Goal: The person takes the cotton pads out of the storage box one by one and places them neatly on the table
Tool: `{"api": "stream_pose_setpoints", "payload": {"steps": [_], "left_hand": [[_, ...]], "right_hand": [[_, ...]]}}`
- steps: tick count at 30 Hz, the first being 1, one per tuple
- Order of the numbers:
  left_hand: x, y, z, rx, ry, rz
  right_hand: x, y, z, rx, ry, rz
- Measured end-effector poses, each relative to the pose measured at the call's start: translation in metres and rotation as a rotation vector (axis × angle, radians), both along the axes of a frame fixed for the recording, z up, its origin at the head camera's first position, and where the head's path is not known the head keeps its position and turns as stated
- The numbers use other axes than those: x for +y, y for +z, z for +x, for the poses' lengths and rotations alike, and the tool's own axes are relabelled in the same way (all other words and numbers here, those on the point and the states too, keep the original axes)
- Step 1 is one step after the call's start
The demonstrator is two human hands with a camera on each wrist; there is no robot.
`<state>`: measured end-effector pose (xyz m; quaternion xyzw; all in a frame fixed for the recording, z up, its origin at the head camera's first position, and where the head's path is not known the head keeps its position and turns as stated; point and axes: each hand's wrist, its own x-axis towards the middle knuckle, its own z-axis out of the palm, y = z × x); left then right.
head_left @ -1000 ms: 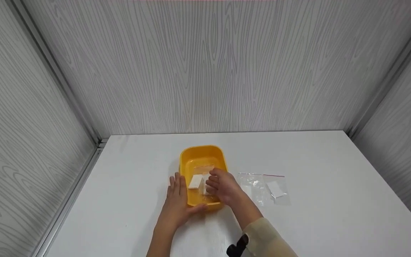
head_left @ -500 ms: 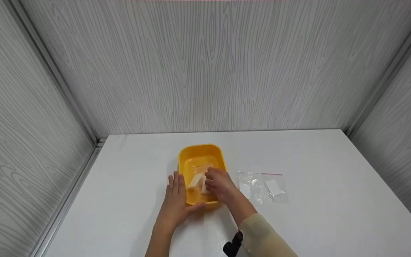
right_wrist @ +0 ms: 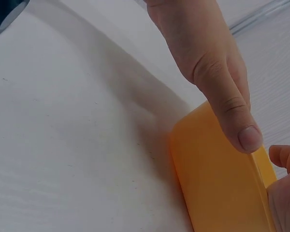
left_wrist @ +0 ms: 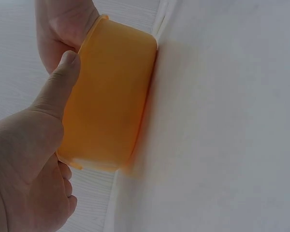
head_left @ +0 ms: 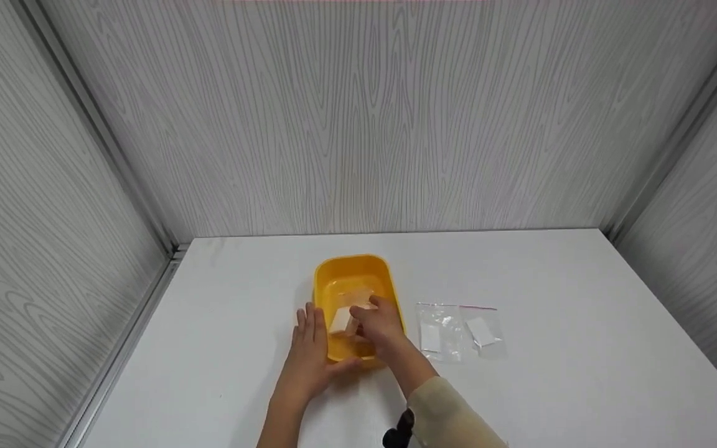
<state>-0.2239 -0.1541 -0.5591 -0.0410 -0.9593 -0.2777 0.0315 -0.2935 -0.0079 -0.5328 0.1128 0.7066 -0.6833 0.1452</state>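
A yellow plastic tub (head_left: 353, 266) stands on the table, holding a white block (head_left: 341, 320) and clear plastic film. My left hand (head_left: 309, 361) lies along its left side with straight fingers, its thumb over the near rim. In the left wrist view, that thumb presses the rim and the tub's outer wall shows. My right hand (head_left: 380, 326) reaches into the tub over the near right edge. Its curled fingers pinch a clear bag with white content beside the block; the fingertips are partly hidden. In the right wrist view, only part of the right hand (right_wrist: 286, 193) shows past the rim.
To the tub's right, two clear zip bags lie flat, a left bag (head_left: 450, 348) and a right bag (head_left: 483, 331), each with a flat white piece inside. Grey wood-grain panels (head_left: 358, 124) enclose the table (head_left: 576, 323) at the back and sides.
My right hand has turned and shifted slightly left inside the tub, its fingers now over the white pieces. The white block has shifted its tilt. My left hand stays in place.
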Motion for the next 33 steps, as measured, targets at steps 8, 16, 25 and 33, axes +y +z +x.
{"api": "stream_pose_setpoints", "payload": {"steps": [8,16,25,33], "left_hand": [[0.000,-0.003,0.002,0.025,-0.011,-0.004],[0.000,-0.002,0.002,0.010,-0.011,-0.003],[0.000,-0.001,0.000,0.013,-0.008,0.014],[-0.001,-0.001,0.000,0.045,-0.017,-0.006]], "right_hand": [[-0.004,-0.006,0.003,0.100,0.066,0.127],[-0.006,-0.006,0.005,0.119,0.063,0.175],[0.001,-0.003,0.003,0.176,0.041,-0.037],[0.015,0.004,0.001,0.167,0.046,-0.382]]}}
